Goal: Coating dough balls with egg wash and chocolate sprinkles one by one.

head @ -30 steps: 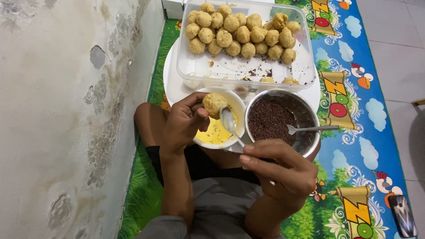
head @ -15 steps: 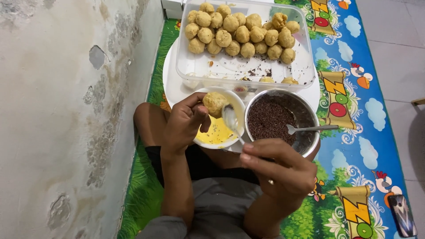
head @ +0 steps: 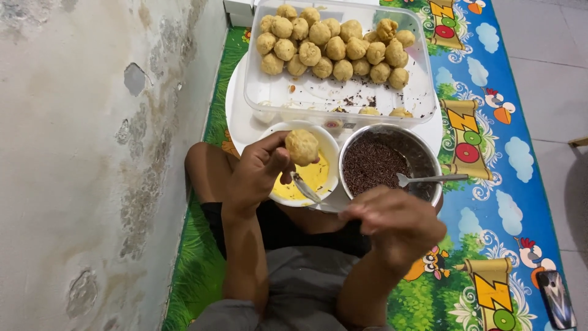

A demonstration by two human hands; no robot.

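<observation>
the left hand (head: 257, 175) has its fingers curled round a pale yellow dough ball (head: 302, 147), pinching it at the fingertips just above the white bowl (head: 327, 144) of yellow liquid (head: 312, 178). the right hand (head: 395, 224) is closed in a loose fist on the handle of a spoon (head: 304, 187), whose tip reaches into that yellow liquid, right under the ball.

the ball looks light and soft, a little crumbly on its surface, so it would likely dent or crack under a hard squeeze. a gentle grip with several fingertips spread round its widest part seems best, as the left hand has it now. once wet with the liquid it would probably turn slippery and sticky, and lifting it on the spoon from below may be safer than pinching it.

just beside the white bowl, to its right, stands a metal bowl (head: 429, 162) of dark sprinkles (head: 373, 165) with a second spoon (head: 429, 179) resting in it, handle out over the rim. beyond both bowls sits a clear plastic box (head: 343, 98) with many more balls (head: 334, 46) packed at its far end and dark crumbs on its bare near half. box and bowls rest on a round white tray (head: 236, 116), which lies on a colourful patterned mat (head: 484, 129) on the floor beside a stained wall (head: 92, 135).
</observation>
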